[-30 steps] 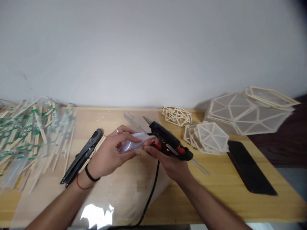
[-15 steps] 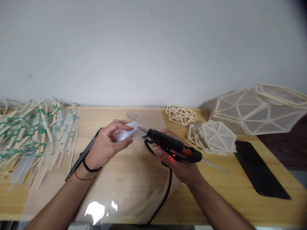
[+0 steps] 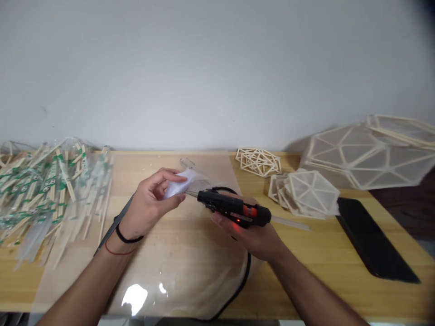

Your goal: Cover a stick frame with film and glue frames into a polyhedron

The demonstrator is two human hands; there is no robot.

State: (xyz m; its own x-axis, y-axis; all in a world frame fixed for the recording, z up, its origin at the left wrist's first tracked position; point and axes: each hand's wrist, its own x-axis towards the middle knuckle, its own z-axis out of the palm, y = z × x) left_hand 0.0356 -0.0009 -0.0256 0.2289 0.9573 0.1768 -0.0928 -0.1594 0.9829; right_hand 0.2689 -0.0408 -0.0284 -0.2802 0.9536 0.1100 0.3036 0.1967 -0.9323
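Observation:
My left hand (image 3: 154,197) pinches a small, whitish, folded translucent piece (image 3: 178,184) between thumb and fingers; whether it is plastic or cloth I cannot tell. My right hand (image 3: 253,233) is wrapped round a black and red hot glue gun (image 3: 222,206), which has a small red light lit. A clear glue stick (image 3: 290,222) pokes out of its back end. The metal nozzle (image 3: 190,193) points left and reaches the lower edge of the whitish piece, close by my left thumb; contact itself is hard to make out.
Bamboo chopsticks in green-marked wrappers (image 3: 50,185) heap at the left. A clear sheet (image 3: 152,253) covers the middle of the wooden table. To the right are stick frames (image 3: 258,162), covered hexagonal panels (image 3: 312,192), a larger panelled structure (image 3: 360,156) and a black phone-like slab (image 3: 370,240).
My right hand has brought the glue gun left and slightly down, so its nozzle now meets the whitish piece's lower edge. My left hand keeps its pinch.

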